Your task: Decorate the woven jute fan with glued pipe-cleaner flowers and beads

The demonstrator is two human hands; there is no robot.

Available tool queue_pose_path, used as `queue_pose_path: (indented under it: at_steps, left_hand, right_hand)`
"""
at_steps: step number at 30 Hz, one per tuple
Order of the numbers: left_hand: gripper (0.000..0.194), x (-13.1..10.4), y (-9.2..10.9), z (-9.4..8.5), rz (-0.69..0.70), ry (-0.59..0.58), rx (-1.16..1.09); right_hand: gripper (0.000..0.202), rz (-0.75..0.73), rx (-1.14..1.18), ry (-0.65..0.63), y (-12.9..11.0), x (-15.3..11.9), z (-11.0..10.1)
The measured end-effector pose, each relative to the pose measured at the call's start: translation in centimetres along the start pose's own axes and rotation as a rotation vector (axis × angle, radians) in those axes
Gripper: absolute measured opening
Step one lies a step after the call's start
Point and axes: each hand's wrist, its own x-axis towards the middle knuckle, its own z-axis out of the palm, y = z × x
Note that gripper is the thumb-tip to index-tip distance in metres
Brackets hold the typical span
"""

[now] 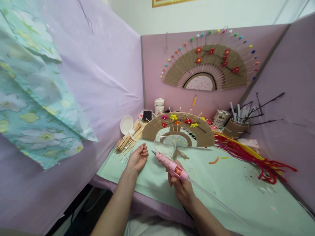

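My right hand [181, 190] is wrapped round a pink hot glue gun [172, 166], whose metal nozzle points up and left and whose long clear glue stick trails out behind. To its left, my left hand [138, 158] is raised palm up with its fingers curled in; what they pinch, if anything, is too small to make out. Beyond both hands a brown twine-covered fan [204, 133] stands on the table, bearing red, yellow, orange and magenta flowers. A clear round dish [164, 147] sits in front of the fan, partly behind the glue gun.
Thin wooden sticks [125, 141] lie at the left beside a white round lid-like piece [126, 125]. Red and yellow pipe cleaners [248, 157] spread at the right, near a pot [233, 128] with twigs. A larger decorated fan [179, 70] hangs on the back panel.
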Motion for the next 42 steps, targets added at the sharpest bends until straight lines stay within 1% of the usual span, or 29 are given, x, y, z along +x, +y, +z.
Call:
queue_pose_path:
  at_steps: [6, 11, 15, 23, 26, 29, 34, 38, 42]
  left_hand:
    - [0.021, -0.6, -0.2, -0.7, 0.017, -0.020, -0.022]
    - [0.022, -0.8, -0.4, -1.0, 0.042, 0.057, -0.049]
    - [0.026, -1.5, -0.7, -1.2, 0.053, 0.078, -0.041]
    - [0.019, -3.2, -1.3, -1.6, 0.085, 0.117, -0.010]
    - [0.019, -3.8, -1.5, -1.2, 0.063, 0.084, -0.031]
    - [0.020, -4.5, -1.6, -0.6, 0.044, 0.014, -0.065]
    - [0.020, -6.1, -1.4, 0.4, 0.002, -0.061, -0.086]
    - [0.017, -6.8, -1.2, 0.5, 0.003, -0.104, -0.068]
    - [0.015, -6.8, -1.1, 0.4, 0.009, -0.148, -0.059]
  right_hand:
    - [0.027, 0.003, 0.009, -0.005, -0.1, 0.0, 0.1]
    - [0.025, 0.006, 0.028, 0.003, 0.0, 0.0, 0.1]
    - [0.024, 0.018, 0.044, 0.022, 0.0, 0.1, 0.1]
    - [0.025, 0.010, 0.043, 0.014, -0.2, 0.1, 0.2]
    - [0.026, 0.005, 0.014, -0.008, -0.1, 0.0, 0.1]
    - [0.030, 0.013, 0.007, -0.011, 0.0, 0.0, 0.1]
    - [0.035, -0.003, 0.002, -0.021, -0.6, 0.2, 0.1]
    - [0.035, 0.010, 0.019, -0.030, -1.1, 0.4, 0.1]
    - [0.036, 0.022, 0.032, -0.039, -1.0, 0.3, 0.2]
